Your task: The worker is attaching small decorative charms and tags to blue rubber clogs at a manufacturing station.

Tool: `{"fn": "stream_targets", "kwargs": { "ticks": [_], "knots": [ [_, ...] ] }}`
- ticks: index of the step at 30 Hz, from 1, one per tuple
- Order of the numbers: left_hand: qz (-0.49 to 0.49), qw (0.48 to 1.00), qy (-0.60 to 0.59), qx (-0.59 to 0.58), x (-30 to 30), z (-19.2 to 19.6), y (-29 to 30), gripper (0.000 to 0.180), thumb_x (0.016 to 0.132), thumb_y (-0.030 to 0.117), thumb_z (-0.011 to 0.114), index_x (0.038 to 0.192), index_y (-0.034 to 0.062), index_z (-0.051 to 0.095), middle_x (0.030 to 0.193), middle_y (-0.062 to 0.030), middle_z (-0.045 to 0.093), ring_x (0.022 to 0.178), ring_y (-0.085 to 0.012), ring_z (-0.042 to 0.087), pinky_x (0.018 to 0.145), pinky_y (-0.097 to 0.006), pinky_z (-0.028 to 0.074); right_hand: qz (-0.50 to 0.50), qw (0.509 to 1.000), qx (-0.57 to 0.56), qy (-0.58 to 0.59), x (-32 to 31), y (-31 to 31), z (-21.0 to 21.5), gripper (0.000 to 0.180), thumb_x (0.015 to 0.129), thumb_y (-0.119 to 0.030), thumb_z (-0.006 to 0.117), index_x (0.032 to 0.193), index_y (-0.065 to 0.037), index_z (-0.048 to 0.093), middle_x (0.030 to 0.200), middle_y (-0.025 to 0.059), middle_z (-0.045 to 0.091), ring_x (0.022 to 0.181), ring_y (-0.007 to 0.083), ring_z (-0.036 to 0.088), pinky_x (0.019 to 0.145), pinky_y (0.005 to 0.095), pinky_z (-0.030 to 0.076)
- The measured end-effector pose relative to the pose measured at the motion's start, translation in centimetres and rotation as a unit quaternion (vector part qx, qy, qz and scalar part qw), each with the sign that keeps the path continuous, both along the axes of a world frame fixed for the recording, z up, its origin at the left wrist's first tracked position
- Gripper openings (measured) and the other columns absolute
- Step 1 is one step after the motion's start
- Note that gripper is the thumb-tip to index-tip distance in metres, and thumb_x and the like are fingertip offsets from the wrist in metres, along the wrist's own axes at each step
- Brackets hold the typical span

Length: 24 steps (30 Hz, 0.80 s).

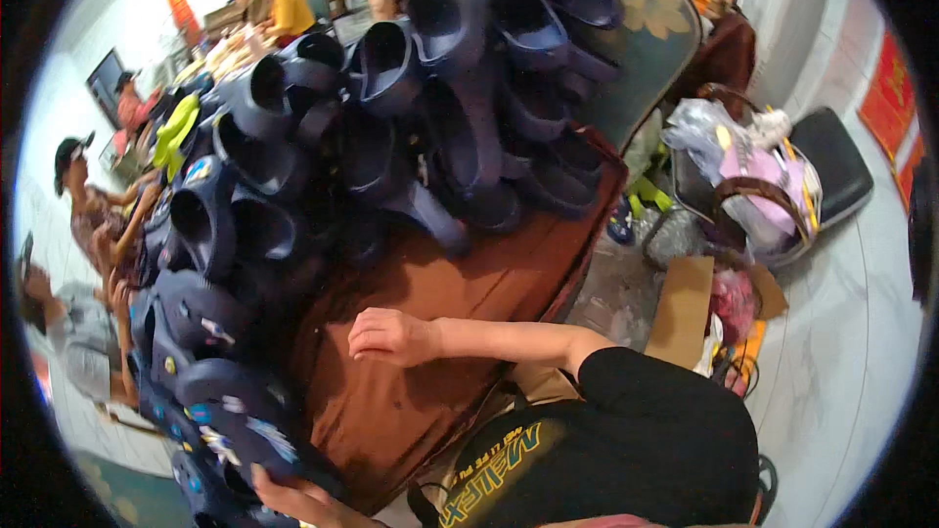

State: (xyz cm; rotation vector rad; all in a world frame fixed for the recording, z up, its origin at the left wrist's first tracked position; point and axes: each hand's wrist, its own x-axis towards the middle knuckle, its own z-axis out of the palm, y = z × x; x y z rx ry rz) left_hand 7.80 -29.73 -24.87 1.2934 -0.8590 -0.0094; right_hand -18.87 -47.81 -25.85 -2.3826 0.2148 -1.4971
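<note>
A big pile of navy blue foam clogs (381, 142) covers the far and left side of a table spread with a brown cloth (430, 284). At the bottom left, my left hand (298, 499) grips the lower edge of a navy clog (220, 396) with light blue and white charms on it; part of that hand is hidden. Over the brown cloth, my right hand (391, 336) is held with its fingers curled in, away from the clogs. Whatever those fingers may hold cannot be made out. More clogs with colourful charms (201, 318) lie along the left.
Yellow-green clogs (176, 134) lie beyond the pile. On the right, a basket (768, 191) of plastic bags sits on a dark chair (831, 166), above a cardboard box (682, 308). A patterned chair back (646, 29) stands behind the table. Several people are at the left and far side.
</note>
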Motion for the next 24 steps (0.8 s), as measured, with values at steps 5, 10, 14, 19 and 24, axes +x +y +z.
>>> {"fn": "stream_targets", "kwargs": {
  "ticks": [5, 10, 14, 19, 24],
  "knots": [
    [-0.3, 0.909, 0.085, 0.275, -11.8, 4.9, -1.5, 0.03, 0.088, 0.015, 0.053, 0.106, -0.008, 0.061, 0.1, -0.0105, 0.064, 0.089, -0.018, 0.06, 0.079, -0.032, 0.049, -0.06, 0.994, -0.089, 0.025, -3.3, 3.9, 8.5, 0.041, 0.082, -0.033, 0.068, 0.11, -0.005, 0.055, 0.098, 0.0127, 0.06, 0.093, 0.0337, 0.058, 0.081, 0.0443, 0.046],
    [-0.428, 0.867, 0.086, 0.241, -14.3, 0.7, -5.1, 0.023, 0.095, 0.015, 0.049, 0.095, -0.0046, 0.062, 0.085, -0.0024, 0.061, 0.076, -0.0094, 0.052, 0.068, -0.025, 0.042, 0.024, 0.935, 0.07, 0.346, -4.6, 2.0, 6.6, 0.064, 0.083, -0.051, 0.06, 0.126, -0.006, 0.047, 0.12, 0.0174, 0.054, 0.111, 0.0371, 0.052, 0.091, 0.0463, 0.044],
    [-0.397, 0.865, 0.164, 0.259, -14.0, -0.3, -5.8, 0.027, 0.097, 0.019, 0.047, 0.091, -0.0017, 0.062, 0.083, -0.0009, 0.059, 0.074, -0.0082, 0.051, 0.066, -0.025, 0.041, 0.095, 0.865, 0.203, 0.449, -5.3, 1.5, 3.6, 0.062, 0.087, -0.05, 0.055, 0.13, -0.007, 0.045, 0.127, 0.0171, 0.05, 0.116, 0.0354, 0.05, 0.094, 0.0439, 0.043],
    [-0.41, 0.852, 0.18, 0.273, -14.6, 1.3, -5.6, 0.024, 0.097, 0.02, 0.049, 0.098, -0.0003, 0.062, 0.09, -0.002, 0.062, 0.08, -0.0076, 0.055, 0.072, -0.023, 0.044, 0.067, 0.898, 0.183, 0.394, -6.3, 1.5, 2.6, 0.054, 0.091, -0.042, 0.053, 0.13, -0.005, 0.045, 0.122, 0.0175, 0.054, 0.113, 0.037, 0.052, 0.095, 0.044, 0.043],
    [-0.51, 0.776, 0.174, 0.328, -14.3, 0.9, -5.8, 0.022, 0.091, 0.013, 0.059, 0.108, -0.0011, 0.06, 0.101, -0.0026, 0.065, 0.086, -0.0093, 0.06, 0.079, -0.024, 0.048, -0.029, 0.917, 0.151, 0.367, -5.6, 2.3, 1.4, 0.034, 0.095, -0.034, 0.046, 0.104, -0.003, 0.057, 0.103, 0.0199, 0.062, 0.094, 0.0391, 0.06, 0.08, 0.0461, 0.049]
  ]
}}
